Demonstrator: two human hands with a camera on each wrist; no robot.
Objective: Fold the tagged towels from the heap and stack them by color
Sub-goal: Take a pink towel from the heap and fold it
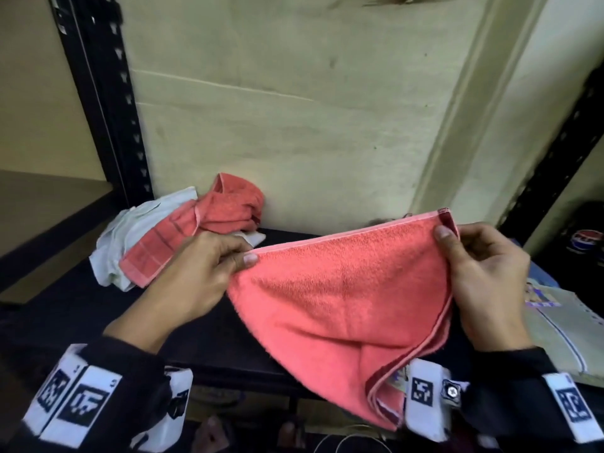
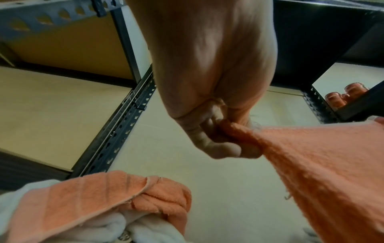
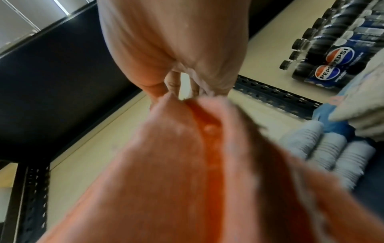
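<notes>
Towel [image 1: 340, 299] coral terry, doubled, sagging | left hand [image 1: 199, 273] pinches one top corner | right hand [image 1: 487, 276] pinches other

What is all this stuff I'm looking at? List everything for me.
held towel: one, coral pink, stretched in the air between both hands
heap towels: coral pink and white, exact count unclear, crumpled on the dark shelf at left
cola bottles: a pack, dark with blue labels, right of the rack
stacked cups: several rows, white, lower right
left hand: pinches the towel's left corner
right hand: pinches the towel's right corner
</notes>
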